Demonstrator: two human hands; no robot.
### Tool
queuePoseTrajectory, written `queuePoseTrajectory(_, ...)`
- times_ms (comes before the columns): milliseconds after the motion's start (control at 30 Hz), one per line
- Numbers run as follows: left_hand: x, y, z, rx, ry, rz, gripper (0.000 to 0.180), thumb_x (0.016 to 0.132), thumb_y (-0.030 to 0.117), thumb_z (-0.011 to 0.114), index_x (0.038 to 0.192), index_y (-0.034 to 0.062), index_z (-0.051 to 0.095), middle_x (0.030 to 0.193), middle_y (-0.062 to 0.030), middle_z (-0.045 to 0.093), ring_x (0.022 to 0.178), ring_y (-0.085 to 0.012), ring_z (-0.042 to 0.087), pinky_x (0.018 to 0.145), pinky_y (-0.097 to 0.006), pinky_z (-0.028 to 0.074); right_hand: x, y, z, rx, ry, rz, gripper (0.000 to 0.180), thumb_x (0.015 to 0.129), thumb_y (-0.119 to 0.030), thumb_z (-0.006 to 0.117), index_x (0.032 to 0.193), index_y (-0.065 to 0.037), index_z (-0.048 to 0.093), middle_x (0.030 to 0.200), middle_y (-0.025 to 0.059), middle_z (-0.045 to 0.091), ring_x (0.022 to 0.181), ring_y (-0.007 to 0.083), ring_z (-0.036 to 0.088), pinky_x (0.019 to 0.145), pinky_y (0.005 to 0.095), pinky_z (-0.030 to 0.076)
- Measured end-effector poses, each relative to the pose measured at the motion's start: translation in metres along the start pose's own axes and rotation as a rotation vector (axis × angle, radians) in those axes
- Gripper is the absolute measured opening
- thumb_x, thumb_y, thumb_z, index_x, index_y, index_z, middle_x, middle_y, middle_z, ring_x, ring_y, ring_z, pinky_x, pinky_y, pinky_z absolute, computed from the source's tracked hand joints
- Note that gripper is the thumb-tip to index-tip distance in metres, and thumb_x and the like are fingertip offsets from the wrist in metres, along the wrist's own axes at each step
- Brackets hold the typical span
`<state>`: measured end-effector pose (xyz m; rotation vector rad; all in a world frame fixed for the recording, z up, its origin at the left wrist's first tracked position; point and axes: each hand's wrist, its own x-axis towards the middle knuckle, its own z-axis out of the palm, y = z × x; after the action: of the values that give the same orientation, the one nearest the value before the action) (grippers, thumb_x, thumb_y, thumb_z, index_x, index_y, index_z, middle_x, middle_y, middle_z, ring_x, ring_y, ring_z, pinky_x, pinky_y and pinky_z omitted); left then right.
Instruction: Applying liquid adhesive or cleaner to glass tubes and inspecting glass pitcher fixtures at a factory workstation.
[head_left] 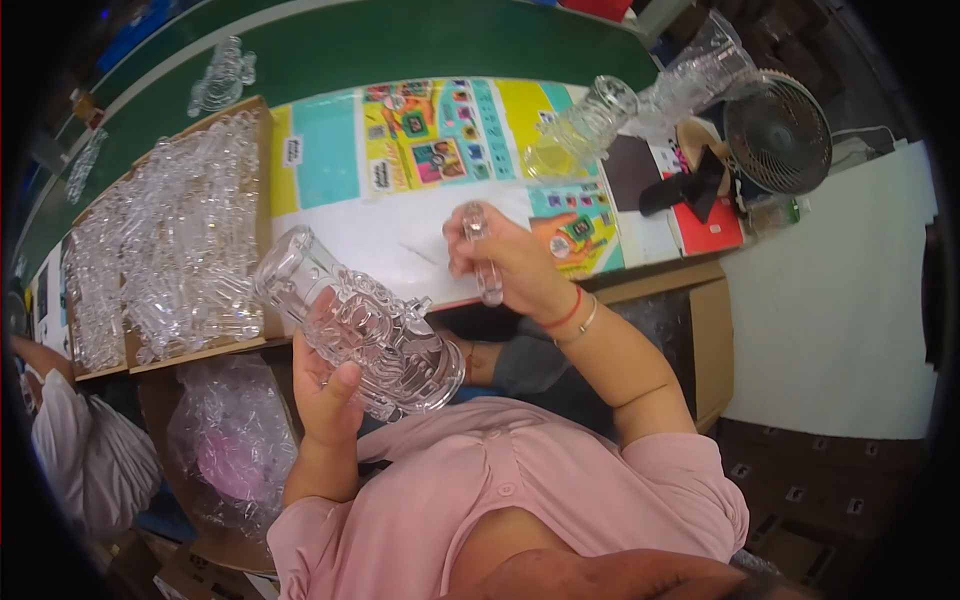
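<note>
Pink shirt (440,500) lies nearest, and beyond it the left hand (328,398) has its grip clamped on a large clear piece (372,335) at the front edge of the counter (370,232) while the right hand (520,262) clasps a small clear rod (488,274), both probably needing steady, even pressure lest their glossy surfaces slip.

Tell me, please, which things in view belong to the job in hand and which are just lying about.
Likely in use:
- large clear piece in the left hand
- small clear piece in the right hand
- cardboard box of clear pieces

Seemingly just lying about:
- fan
- black object near it
</note>
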<state>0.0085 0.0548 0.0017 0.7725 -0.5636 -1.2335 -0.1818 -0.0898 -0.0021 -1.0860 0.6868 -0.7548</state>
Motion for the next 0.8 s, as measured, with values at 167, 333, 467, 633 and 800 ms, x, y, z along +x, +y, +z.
queuePoseTrajectory(167,-0.004,-0.005,0.028,0.002,-0.088,-0.216,0.083,0.070,0.031,0.073,0.130,-0.0044,0.028,0.119,-0.0153,0.048,0.108,-0.0248,0.051,0.092,-0.038,0.041,-0.070,-0.001,-0.003,0.478,-0.066,0.154,0.031,0.091,-0.022,0.045,0.115,-0.003,0.043,0.089,0.0066,0.048,0.066,0.0109,0.044,0.053,0.0228,0.038)
queuePoseTrajectory(333,-0.009,-0.020,0.045,-0.055,-0.181,-0.303,0.084,0.069,0.020,0.074,0.133,-0.0047,0.024,0.127,-0.0181,0.041,0.115,-0.0286,0.045,0.098,-0.041,0.035,-0.099,-0.012,0.002,0.338,-0.015,0.143,0.063,0.094,-0.048,0.023,0.121,0.005,0.043,0.086,0.0040,0.045,0.064,0.0087,0.043,0.055,0.0223,0.040)
queuePoseTrajectory(467,-0.014,-0.023,0.056,0.000,-0.191,-0.311,0.084,0.069,0.019,0.074,0.133,-0.0047,0.024,0.126,-0.0177,0.042,0.116,-0.0278,0.045,0.098,-0.040,0.036,-0.114,-0.011,0.004,0.224,0.043,0.090,0.057,0.095,-0.043,0.025,0.118,0.005,0.046,0.088,0.0043,0.044,0.068,0.0080,0.044,0.060,0.0207,0.040)
queuePoseTrajectory(633,-0.020,-0.023,0.064,0.094,-0.215,-0.271,0.081,0.070,0.019,0.074,0.132,-0.0041,0.027,0.124,-0.0164,0.045,0.114,-0.0260,0.047,0.097,-0.037,0.037,-0.125,-0.008,0.004,0.155,0.052,-0.001,0.052,0.097,-0.038,0.025,0.116,0.005,0.047,0.091,0.0047,0.042,0.073,0.0084,0.044,0.063,0.0206,0.040)
queuePoseTrajectory(800,-0.022,-0.022,0.066,0.151,-0.228,-0.268,0.082,0.069,0.021,0.075,0.131,-0.0033,0.029,0.123,-0.0156,0.046,0.113,-0.0252,0.048,0.096,-0.037,0.037,-0.131,-0.011,0.004,-0.349,0.105,-0.295,0.047,0.097,-0.032,0.025,0.115,0.006,0.048,0.091,0.0081,0.047,0.080,0.0136,0.045,0.073,0.0257,0.038)
